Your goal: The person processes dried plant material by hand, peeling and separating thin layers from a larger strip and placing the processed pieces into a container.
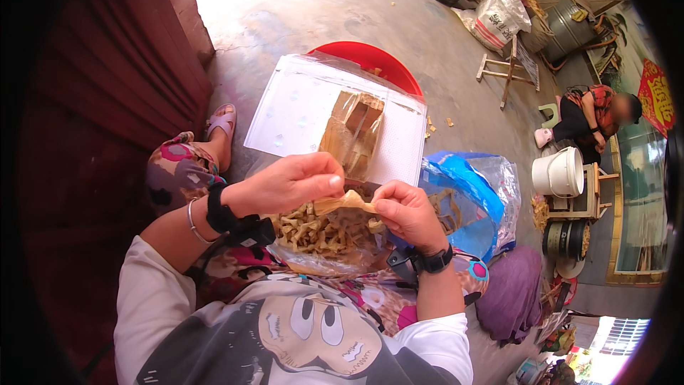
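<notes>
I see the right hand (pixel 407 214) pinching a twisted pale-yellow strip (pixel 351 201); whether the curled left hand (pixel 299 180) grips, I cannot tell.

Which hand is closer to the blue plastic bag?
The right hand. It is just left of the blue plastic bag in the picture; the left hand is farther left, beyond the right one.

The right hand (pixel 408 212) pinches a tan strip (pixel 350 202) near the left hand (pixel 301 181).
</notes>
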`<state>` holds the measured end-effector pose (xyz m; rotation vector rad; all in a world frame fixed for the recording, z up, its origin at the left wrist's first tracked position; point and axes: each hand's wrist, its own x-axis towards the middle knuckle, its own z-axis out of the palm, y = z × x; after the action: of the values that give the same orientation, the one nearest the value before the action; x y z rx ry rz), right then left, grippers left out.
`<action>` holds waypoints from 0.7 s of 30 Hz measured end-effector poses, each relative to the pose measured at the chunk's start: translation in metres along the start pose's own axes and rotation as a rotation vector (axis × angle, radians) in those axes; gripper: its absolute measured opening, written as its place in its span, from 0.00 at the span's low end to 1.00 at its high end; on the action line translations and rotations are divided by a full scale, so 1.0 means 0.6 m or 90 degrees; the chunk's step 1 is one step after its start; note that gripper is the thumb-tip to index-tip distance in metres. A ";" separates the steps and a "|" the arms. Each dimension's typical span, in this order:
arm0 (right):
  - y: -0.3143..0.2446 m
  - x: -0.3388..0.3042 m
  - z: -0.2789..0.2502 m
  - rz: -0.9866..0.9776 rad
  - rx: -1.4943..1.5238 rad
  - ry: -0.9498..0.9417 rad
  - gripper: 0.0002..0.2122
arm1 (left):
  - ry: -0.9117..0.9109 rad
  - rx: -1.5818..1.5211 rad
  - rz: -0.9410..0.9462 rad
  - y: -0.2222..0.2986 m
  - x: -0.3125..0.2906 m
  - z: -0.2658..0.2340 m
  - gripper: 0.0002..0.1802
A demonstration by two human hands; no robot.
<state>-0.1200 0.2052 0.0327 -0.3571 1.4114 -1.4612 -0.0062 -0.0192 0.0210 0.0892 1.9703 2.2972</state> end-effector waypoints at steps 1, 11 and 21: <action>0.001 0.001 0.007 -0.003 -0.016 0.003 0.05 | -0.035 -0.050 -0.053 0.002 0.000 0.004 0.10; -0.009 -0.002 0.030 -0.018 -0.116 -0.043 0.06 | -0.164 -0.079 -0.171 0.019 -0.003 -0.016 0.02; 0.002 0.047 0.008 -0.326 -0.559 0.295 0.06 | 0.194 0.797 0.361 0.014 0.032 -0.018 0.09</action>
<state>-0.1276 0.1802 0.0214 -1.0334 2.4518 -1.2692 -0.0269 -0.0287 0.0268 0.4516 3.5435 0.8479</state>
